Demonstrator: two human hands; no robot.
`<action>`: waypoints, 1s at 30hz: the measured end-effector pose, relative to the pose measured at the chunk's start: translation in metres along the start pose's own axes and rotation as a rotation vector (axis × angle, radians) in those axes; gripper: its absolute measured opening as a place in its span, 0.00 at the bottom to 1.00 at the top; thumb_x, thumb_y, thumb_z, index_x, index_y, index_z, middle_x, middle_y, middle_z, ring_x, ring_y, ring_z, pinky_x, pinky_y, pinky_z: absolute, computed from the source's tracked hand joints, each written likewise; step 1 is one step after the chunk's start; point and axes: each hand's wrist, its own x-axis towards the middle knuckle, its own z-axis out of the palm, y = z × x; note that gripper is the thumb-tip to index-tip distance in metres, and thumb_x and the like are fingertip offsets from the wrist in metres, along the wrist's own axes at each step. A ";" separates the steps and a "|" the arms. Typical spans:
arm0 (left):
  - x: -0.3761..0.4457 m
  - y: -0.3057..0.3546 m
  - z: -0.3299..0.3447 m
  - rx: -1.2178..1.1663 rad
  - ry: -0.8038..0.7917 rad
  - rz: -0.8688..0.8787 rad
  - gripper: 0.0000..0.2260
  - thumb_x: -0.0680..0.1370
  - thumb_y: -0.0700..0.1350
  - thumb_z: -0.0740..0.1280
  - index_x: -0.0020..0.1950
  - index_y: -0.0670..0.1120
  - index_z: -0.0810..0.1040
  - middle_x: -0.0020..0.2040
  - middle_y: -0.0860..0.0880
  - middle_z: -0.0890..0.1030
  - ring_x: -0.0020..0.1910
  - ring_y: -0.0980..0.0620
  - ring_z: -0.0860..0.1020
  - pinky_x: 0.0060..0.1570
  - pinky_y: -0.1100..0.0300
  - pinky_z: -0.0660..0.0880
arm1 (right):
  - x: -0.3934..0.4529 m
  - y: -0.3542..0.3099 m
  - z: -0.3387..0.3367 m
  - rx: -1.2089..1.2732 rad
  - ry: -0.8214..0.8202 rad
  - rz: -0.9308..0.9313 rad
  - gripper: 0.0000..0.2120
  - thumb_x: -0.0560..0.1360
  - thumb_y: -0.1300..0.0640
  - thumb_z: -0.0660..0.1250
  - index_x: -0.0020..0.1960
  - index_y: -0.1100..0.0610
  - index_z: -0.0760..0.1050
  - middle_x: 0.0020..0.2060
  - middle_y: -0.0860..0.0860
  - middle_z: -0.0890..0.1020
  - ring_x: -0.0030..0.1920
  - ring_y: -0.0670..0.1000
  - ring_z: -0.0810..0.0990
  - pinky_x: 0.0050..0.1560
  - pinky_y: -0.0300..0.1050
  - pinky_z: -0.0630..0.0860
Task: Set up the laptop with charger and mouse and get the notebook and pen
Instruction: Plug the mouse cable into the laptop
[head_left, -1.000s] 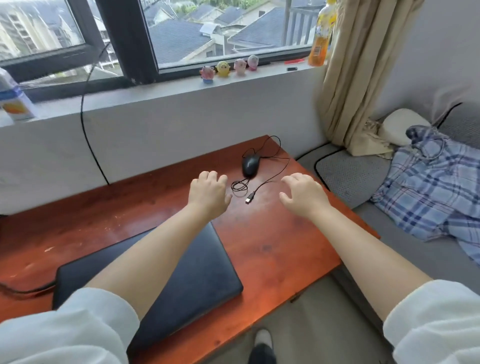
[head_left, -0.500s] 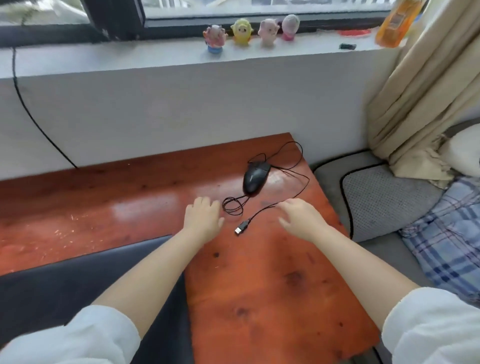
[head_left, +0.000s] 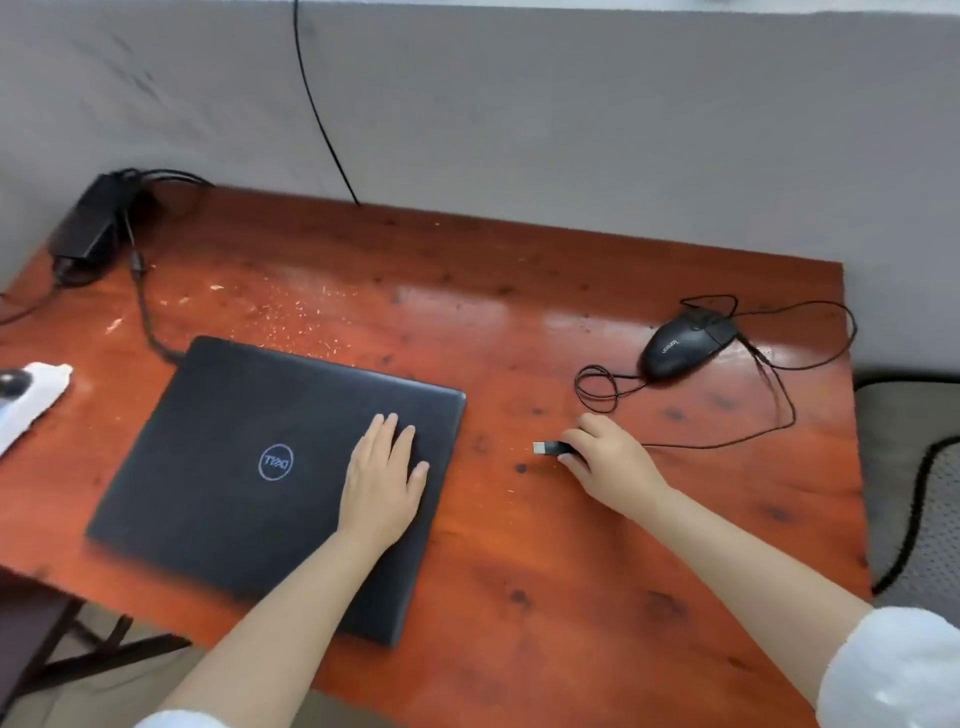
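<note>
A closed black laptop (head_left: 249, 467) lies on the red-brown wooden table (head_left: 519, 322). My left hand (head_left: 382, 478) rests flat on its lid near the right edge, fingers together. My right hand (head_left: 608, 460) grips the USB plug (head_left: 545, 448) of the mouse cable, plug tip pointing left toward the laptop. The black wired mouse (head_left: 685, 340) sits at the table's back right, its thin cable (head_left: 779, 405) looping around it. The black charger brick (head_left: 91, 223) lies at the back left corner, with its cord (head_left: 143, 306) running to the laptop's back edge.
A white object (head_left: 31, 400) sits at the left edge of the table. A black wire (head_left: 322, 109) hangs down the grey wall behind. A grey cushion (head_left: 914, 467) with a black cord lies to the right of the table.
My right hand has picked up the USB plug and carried it left. My left hand has moved onto the laptop lid. The view has tilted down and left.
</note>
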 end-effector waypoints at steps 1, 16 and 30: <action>-0.006 -0.003 0.003 -0.009 -0.004 -0.018 0.21 0.80 0.45 0.59 0.72 0.39 0.63 0.75 0.40 0.60 0.76 0.44 0.54 0.75 0.50 0.53 | 0.003 -0.011 0.006 0.017 -0.005 -0.022 0.08 0.73 0.63 0.68 0.49 0.67 0.78 0.41 0.63 0.79 0.43 0.61 0.78 0.40 0.53 0.75; -0.010 -0.006 0.015 -0.060 0.029 -0.074 0.23 0.80 0.44 0.58 0.74 0.40 0.59 0.77 0.42 0.57 0.76 0.47 0.52 0.75 0.52 0.49 | 0.032 -0.069 0.055 0.198 0.205 0.126 0.09 0.73 0.61 0.68 0.50 0.66 0.80 0.44 0.62 0.82 0.47 0.62 0.77 0.48 0.53 0.71; -0.008 -0.011 0.018 -0.039 0.025 -0.074 0.23 0.80 0.46 0.57 0.74 0.42 0.58 0.77 0.44 0.57 0.77 0.48 0.52 0.75 0.53 0.48 | 0.028 -0.077 0.050 0.152 0.247 0.110 0.10 0.56 0.68 0.80 0.35 0.65 0.81 0.27 0.58 0.82 0.29 0.60 0.80 0.37 0.57 0.78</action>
